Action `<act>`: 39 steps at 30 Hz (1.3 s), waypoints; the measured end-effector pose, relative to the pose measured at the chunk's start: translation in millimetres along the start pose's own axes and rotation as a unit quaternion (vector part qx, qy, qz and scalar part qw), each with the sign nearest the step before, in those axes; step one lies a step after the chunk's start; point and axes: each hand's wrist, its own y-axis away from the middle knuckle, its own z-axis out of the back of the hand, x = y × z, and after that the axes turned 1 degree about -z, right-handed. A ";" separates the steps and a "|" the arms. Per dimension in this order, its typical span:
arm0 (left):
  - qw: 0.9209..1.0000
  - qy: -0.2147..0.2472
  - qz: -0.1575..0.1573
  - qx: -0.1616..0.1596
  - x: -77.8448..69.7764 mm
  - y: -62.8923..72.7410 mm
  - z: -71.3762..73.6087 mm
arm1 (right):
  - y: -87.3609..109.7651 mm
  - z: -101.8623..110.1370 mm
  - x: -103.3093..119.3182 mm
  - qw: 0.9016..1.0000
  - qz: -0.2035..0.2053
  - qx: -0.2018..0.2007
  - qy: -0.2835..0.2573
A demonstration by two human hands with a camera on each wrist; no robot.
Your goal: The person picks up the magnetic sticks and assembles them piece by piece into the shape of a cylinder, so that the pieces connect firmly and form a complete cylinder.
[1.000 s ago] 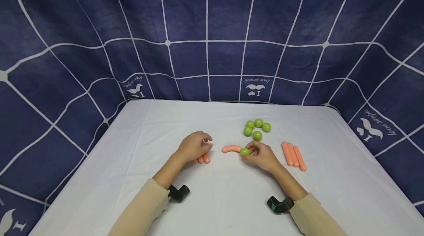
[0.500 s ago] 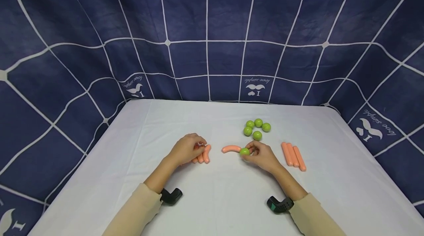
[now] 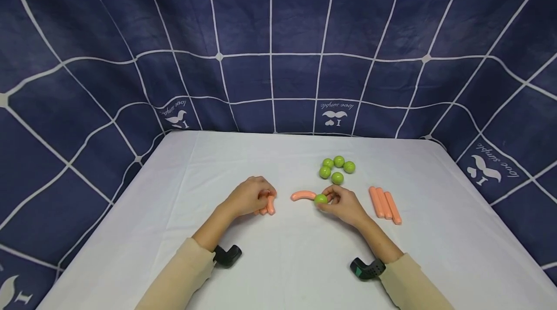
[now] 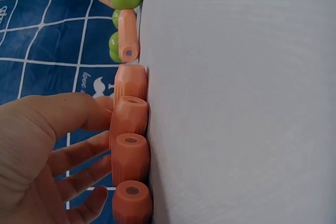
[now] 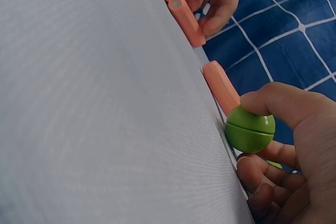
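My right hand [image 3: 346, 207] pinches a green toy ball [image 3: 320, 199] between thumb and fingers. A curved orange toy rod [image 3: 303, 195] touches the ball's left side and lies on the white cloth. Farther left, my left hand [image 3: 249, 197] has its thumb and index finger at the rightmost curved orange rod [image 3: 271, 205] of a row. The left wrist view shows more of that row, with grey discs in the ends of the rods [image 4: 131, 158]. There the other left fingers [image 4: 84, 174] are loosely bent behind the row. In the head view this hand hides most of the row.
Several loose green balls [image 3: 337, 178] lie in a cluster beyond my right hand. To its right are 3 straight orange rods [image 3: 385, 203] side by side. The white-covered table [image 3: 287, 261] ends at a blue checked curtain [image 3: 296, 78].
My left hand first drew back left, uncovering the end of the curved rod row, then moved slightly right onto the rightmost rod. My right hand, its ball and the joined rod stay in place.
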 end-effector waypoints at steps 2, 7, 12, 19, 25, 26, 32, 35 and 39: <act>1.000 -0.002 -0.009 0.013 -0.8 -1.6 -0.1 | -0.3 -0.3 -1.0 1.000 -0.001 -0.001 0.002; 0.999 -0.018 -0.032 0.039 -3.3 -6.4 -1.8 | -0.4 -0.3 -1.7 1.000 -0.004 -0.001 0.003; 0.997 -0.024 -0.037 0.060 -5.5 -13.3 -5.9 | 0.0 -0.7 -1.2 1.000 -0.001 -0.002 0.004; 0.996 -0.043 -0.056 0.058 -6.2 -20.0 -10.0 | -0.2 -1.0 -0.3 1.000 -0.002 -0.004 0.003; 0.995 -0.048 -0.070 0.048 -10.4 -19.6 -8.8 | -0.4 -1.6 -0.7 1.000 -0.006 -0.005 -0.003; 0.995 -0.048 -0.073 0.048 -11.2 -19.0 -8.6 | -0.3 -1.4 -0.7 1.000 -0.006 -0.005 -0.004; 0.994 -0.047 -0.092 0.040 -18.1 -14.8 -7.4 | 0.0 -1.4 -0.5 1.000 -0.006 -0.005 -0.005; 0.993 -0.051 -0.104 0.032 -22.0 -12.5 -7.6 | -0.2 -1.7 -0.5 1.000 -0.006 -0.005 -0.003; 0.993 -0.053 -0.104 0.031 -25.9 -9.4 -10.1 | 0.1 -1.2 0.0 1.000 -0.001 -0.004 -0.001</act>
